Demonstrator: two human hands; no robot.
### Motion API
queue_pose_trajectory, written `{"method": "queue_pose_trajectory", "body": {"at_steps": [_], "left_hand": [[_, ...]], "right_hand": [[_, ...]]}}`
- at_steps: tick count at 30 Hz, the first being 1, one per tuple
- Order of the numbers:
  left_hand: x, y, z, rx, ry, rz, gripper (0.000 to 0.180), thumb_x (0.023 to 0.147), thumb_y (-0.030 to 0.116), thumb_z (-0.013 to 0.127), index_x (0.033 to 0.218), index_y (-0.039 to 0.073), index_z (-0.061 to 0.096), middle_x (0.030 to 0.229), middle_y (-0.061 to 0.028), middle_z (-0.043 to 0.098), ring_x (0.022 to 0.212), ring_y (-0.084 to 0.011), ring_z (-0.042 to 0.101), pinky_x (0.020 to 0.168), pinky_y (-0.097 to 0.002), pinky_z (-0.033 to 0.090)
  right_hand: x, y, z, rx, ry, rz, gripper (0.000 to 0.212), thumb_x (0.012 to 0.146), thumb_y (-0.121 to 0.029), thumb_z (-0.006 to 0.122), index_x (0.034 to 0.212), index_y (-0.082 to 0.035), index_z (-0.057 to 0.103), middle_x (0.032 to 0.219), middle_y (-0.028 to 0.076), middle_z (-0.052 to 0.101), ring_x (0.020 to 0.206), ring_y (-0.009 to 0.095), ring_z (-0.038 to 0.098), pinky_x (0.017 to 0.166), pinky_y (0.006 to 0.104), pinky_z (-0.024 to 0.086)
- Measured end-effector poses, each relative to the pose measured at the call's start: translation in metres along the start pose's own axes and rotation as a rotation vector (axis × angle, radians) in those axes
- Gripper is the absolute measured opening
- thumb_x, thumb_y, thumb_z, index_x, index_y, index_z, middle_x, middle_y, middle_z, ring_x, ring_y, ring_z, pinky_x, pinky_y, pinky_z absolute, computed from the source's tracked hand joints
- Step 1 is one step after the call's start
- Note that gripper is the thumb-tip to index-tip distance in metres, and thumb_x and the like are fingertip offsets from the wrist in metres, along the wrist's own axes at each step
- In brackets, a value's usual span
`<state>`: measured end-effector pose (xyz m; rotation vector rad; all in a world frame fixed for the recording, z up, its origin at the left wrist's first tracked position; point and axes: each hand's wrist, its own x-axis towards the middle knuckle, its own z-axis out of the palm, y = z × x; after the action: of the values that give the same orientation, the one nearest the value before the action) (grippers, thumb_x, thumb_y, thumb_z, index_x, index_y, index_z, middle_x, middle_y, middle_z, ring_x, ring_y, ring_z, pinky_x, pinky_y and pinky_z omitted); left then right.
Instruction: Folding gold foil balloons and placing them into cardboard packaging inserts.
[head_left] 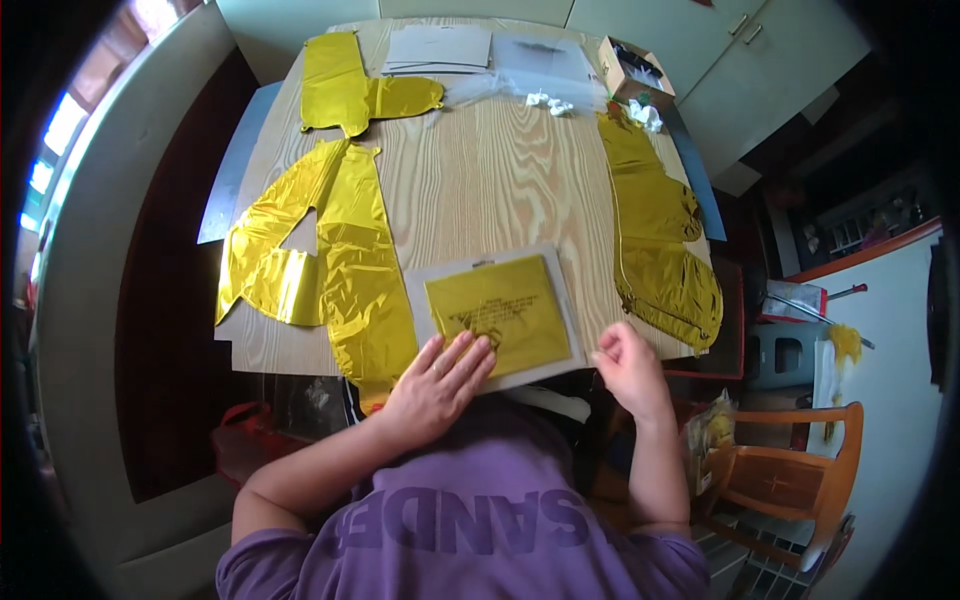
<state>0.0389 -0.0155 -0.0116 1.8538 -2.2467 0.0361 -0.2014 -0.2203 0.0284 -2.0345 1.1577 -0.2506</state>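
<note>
My left hand [437,388] lies flat, fingers stretched out, on the near left part of a folded gold foil sheet [515,300]. That sheet sits inside a clear plastic bag over a pale card [568,312], close to the table's near edge. Just right of the bag's corner is my right hand [630,372], its fingers curled and pinched together; anything between the fingertips is too small to make out. Left of the bag lies a flat gold foil balloon [360,250] shaped like a letter A, its lower end reaching the table edge by my left forearm.
Another gold foil balloon [335,80] lies at the far left, and a third one [650,220] along the right edge. At the back are pale cards [437,48], clear plastic bags [545,65], crumpled white pieces [550,104] and an open box [640,75]. A wooden chair [780,475] stands right.
</note>
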Motion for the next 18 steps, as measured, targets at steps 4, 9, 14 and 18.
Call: {"method": "queue_pose_trajectory", "body": {"at_steps": [4,9,14,18], "left_hand": [[-0.010,0.012,-0.018,-0.084,0.113,0.064,0.051,0.092,0.018,0.059,0.142,0.005,0.054,0.148,-0.0145,0.053,0.139,-0.0325,0.049,0.116,-0.0517,0.034],[0.007,0.010,-0.046,-0.039,0.272,0.363,0.047,0.096,0.019,0.055,0.141,0.009,0.056,0.146,-0.0125,0.055,0.139,-0.0312,0.050,0.116,-0.0497,0.036],[0.019,0.001,-0.066,0.057,0.332,0.479,0.047,0.097,0.019,0.051,0.143,0.011,0.055,0.148,-0.0122,0.053,0.143,-0.0293,0.046,0.118,-0.0494,0.033],[0.000,-0.025,-0.056,0.092,0.299,0.185,0.045,0.091,0.021,0.065,0.135,0.017,0.062,0.151,-0.0200,0.046,0.144,-0.0434,0.039,0.116,-0.0569,0.033]], "right_hand": [[-0.023,0.021,-0.024,-0.011,0.170,0.094,0.011,0.089,-0.009,0.070,0.088,-0.001,0.063,0.070,0.012,0.066,0.063,0.019,0.066,0.061,0.0336,0.051],[0.004,-0.041,-0.076,0.101,-0.017,-0.154,0.044,0.096,-0.027,0.071,0.128,0.001,0.059,0.119,0.018,0.068,0.112,0.024,0.065,0.092,0.0351,0.052],[0.057,-0.049,-0.078,0.255,-0.676,-0.143,0.037,0.099,-0.026,0.067,0.122,0.002,0.065,0.101,0.003,0.071,0.095,0.011,0.062,0.085,0.0289,0.050],[0.033,-0.112,-0.113,0.003,-0.225,-0.489,0.020,0.095,-0.006,0.065,0.112,0.002,0.070,0.090,0.007,0.072,0.081,0.011,0.066,0.075,0.0243,0.050]]}}
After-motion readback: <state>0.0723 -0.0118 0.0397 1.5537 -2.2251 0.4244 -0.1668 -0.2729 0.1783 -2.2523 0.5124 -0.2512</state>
